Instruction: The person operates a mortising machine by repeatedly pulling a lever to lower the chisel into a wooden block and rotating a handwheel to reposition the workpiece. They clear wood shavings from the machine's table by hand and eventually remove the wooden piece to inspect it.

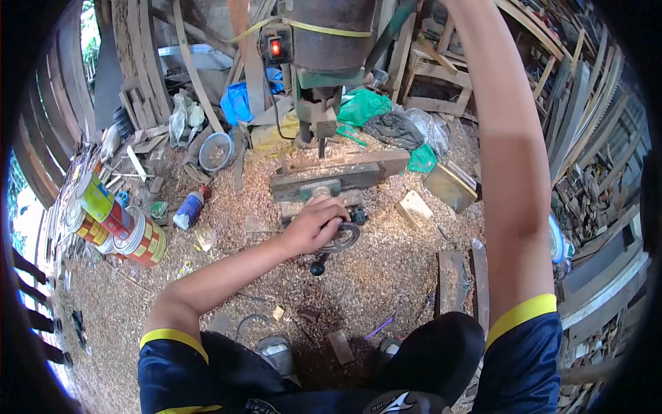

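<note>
My left hand (318,224) is closed over the rim of a metal handwheel (343,239), which has a black ball-ended handle (317,268) at its lower side. Just beyond it, a vise jaw (321,188) presses against a long wooden piece (358,178) set crosswise under the machine. The bit (321,147) of a large drill or mortising machine (331,52) points down above that wood; whether it touches cannot be made out. My right arm (514,172) stretches up past the top edge, and its hand is out of sight. A green lever (394,31) slants up beside the machine.
Wood shavings (227,303) cover the floor. Stacked paint cans (141,238) stand at left, near a blue bottle (188,209). A wooden block (415,208) and a thicker one (449,188) lie right of the vise. A red switch light (276,47) glows.
</note>
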Demonstrator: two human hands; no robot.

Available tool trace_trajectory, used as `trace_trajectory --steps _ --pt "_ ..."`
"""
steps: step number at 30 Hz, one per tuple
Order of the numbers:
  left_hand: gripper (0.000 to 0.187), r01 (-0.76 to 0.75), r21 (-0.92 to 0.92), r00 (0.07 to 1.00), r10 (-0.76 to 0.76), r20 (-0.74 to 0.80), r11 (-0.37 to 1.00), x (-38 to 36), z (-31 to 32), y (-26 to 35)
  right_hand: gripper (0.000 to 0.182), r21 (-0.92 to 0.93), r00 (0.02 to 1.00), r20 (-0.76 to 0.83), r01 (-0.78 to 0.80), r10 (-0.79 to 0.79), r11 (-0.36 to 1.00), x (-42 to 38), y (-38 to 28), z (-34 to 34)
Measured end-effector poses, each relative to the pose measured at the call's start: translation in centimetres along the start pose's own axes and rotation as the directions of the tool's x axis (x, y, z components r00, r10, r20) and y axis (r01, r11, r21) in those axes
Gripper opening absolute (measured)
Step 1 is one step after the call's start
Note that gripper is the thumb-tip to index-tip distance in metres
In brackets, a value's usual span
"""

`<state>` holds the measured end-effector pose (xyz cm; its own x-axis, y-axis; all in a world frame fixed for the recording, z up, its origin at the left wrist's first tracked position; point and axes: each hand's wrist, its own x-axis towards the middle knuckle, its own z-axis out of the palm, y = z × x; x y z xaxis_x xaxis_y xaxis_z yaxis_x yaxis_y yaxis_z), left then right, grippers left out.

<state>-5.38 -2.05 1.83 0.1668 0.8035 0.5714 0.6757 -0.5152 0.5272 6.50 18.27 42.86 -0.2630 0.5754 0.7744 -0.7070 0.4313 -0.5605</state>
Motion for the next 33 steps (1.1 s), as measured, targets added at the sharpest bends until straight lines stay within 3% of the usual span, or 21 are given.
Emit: trace_trajectory --steps 2,6,8,11,13,14,15,16,17,18,19,20,21,22,24,25,27,30,33 --pt "0.016 -0.003 0.010 1.000 0.003 0.020 1.000 0.1 0.0 0.1 0.047 0.187 0.902 0.401 0.089 -0.159 0.978 -4.8 -0.9 -2.8" --pt "0.016 0.001 -0.023 0.999 0.000 0.045 1.000 0.1 -0.1 0.0 0.046 0.072 0.935 0.297 0.181 -0.194 0.981 -15.4 -0.5 -6.9" --pt "0.016 0.009 0.048 1.000 -0.010 0.004 0.999 -0.1 0.3 0.0 0.046 0.002 0.876 0.408 0.280 -0.256 0.960 -22.4 0.5 -9.0" --pt "0.018 0.040 0.005 0.999 -0.040 0.006 0.999 0.0 0.5 0.0 0.039 -0.130 0.910 0.372 0.248 -0.184 0.960 -30.4 1.3 -11.0" --pt "0.019 0.041 -0.023 0.999 -0.042 -0.021 0.999 -0.1 0.6 0.1 0.021 -0.168 0.875 0.481 0.027 0.058 0.985 -31.0 0.5 -12.5" --pt "0.017 0.052 -0.022 0.998 -0.053 -0.042 0.998 -0.1 0.5 0.2 0.021 -0.168 0.873 0.484 0.025 0.060 0.985 -30.7 -0.1 -12.7" --pt "0.014 0.059 -0.022 0.996 -0.060 -0.061 0.998 -0.1 0.4 0.2 0.023 -0.300 0.842 0.440 -0.191 0.313 0.935 -30.0 -1.2 -12.7" --pt "0.014 0.059 -0.027 0.996 -0.061 -0.063 0.998 -0.4 0.4 0.3 0.040 -0.416 0.756 0.361 -0.394 0.546 0.820 -29.2 -2.3 -12.2" --pt "0.015 0.062 -0.030 0.994 -0.065 -0.093 0.998 -0.6 0.5 0.4 0.065 -0.576 0.642 0.426 -0.350 0.637 0.739 -27.3 -3.6 -11.3" --pt "0.017 0.067 -0.036 0.990 -0.071 -0.124 0.997 -1.0 0.6 0.4 0.065 -0.582 0.636 0.423 -0.355 0.646 0.731 -26.6 -4.8 -10.0" --pt "0.025 0.082 -0.038 0.989 -0.086 -0.123 0.996 -1.5 0.8 0.1 0.072 -0.497 0.515 0.155 -0.697 0.843 0.517 -26.1 -5.7 -8.4" --pt "0.025 0.085 -0.050 0.988 -0.091 -0.123 0.995 -1.8 1.0 -0.3 0.080 -0.294 0.274 -0.080 -0.925 0.958 0.240 -25.7 -6.2 -7.1" --pt "0.030 0.055 -0.065 0.991 -0.062 -0.119 0.996 -1.9 1.0 -0.7 0.079 -0.258 0.144 -0.152 -0.961 0.978 0.101 -24.6 -6.0 -6.4" --pt "0.035 0.025 -0.080 0.993 -0.034 -0.113 0.996 -2.0 1.1 -1.2 0.052 -0.175 0.016 -0.325 -0.984 0.945 -0.044 -23.8 -5.7 -4.8" --pt "0.042 0.020 -0.139 0.997 -0.030 -0.072 0.990 -2.3 1.0 -1.5 0.014 -0.236 -0.068 -0.347 -0.959 0.936 -0.158 -22.4 -4.7 -5.3" --pt "0.041 0.018 -0.175 0.995 -0.034 -0.090 0.984 -2.4 1.3 -1.6 0.014 -0.234 -0.079 -0.352 -0.957 0.933 -0.169 -22.6 -4.5 -5.0" --pt "0.041 0.028 -0.226 0.993 -0.053 -0.107 0.974 -2.3 1.6 -1.8 0.047 -0.331 -0.010 -0.458 -0.926 0.889 -0.181 -23.6 -4.3 -4.1" --pt "0.040 -0.019 -0.287 0.996 -0.006 -0.088 0.958 -1.8 1.8 -2.2 0.056 -0.301 -0.018 -0.459 -0.938 0.888 -0.174 -23.9 -4.3 -4.8" --pt "0.047 -0.042 -0.322 0.997 0.020 -0.069 0.946 -1.5 1.7 -2.3 0.057 -0.378 0.098 -0.519 -0.918 0.849 -0.124 -29.7 -0.6 -6.5"
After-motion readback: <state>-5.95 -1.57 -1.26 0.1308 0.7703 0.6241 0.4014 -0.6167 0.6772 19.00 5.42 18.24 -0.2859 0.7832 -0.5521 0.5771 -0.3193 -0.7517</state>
